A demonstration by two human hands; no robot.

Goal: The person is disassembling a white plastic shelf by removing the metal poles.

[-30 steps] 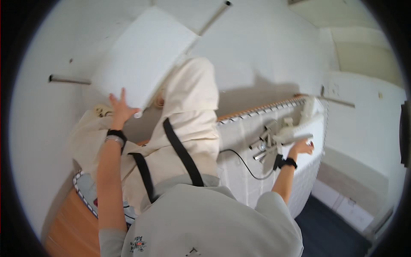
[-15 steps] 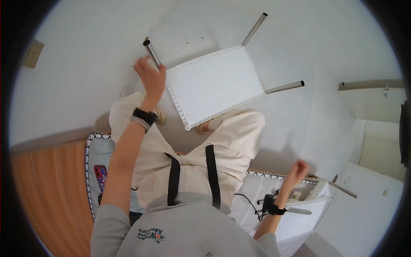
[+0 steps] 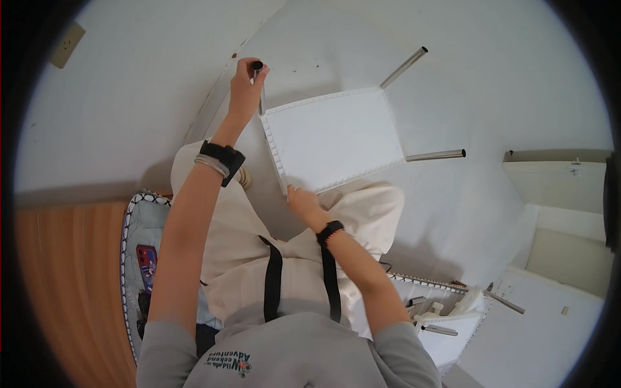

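A white rectangular plastic panel (image 3: 333, 139) with a notched rim lies in front of my knees, metal tubes standing at three of its corners. My left hand (image 3: 248, 81) is closed around the top of the silver tube (image 3: 261, 97) at the far left corner, whose dark open end shows above the fingers. Down at the near left corner, my right hand (image 3: 305, 205) has its fingers closed on the panel's edge; no tube shows there. Two more tubes, one at the far right corner (image 3: 402, 68) and one at the near right (image 3: 436, 156), stand untouched.
To my right, a white panel with short metal tubes (image 3: 441, 330) and white plastic parts lies on a patterned-edged mat. A phone in a colourful case (image 3: 147, 265) rests at my left, near a wooden surface (image 3: 71, 278). White cabinets (image 3: 563, 187) stand at far right.
My right hand has come from the parts at my right to the panel's near left corner. My left hand has moved up the tube and wrapped round its top.
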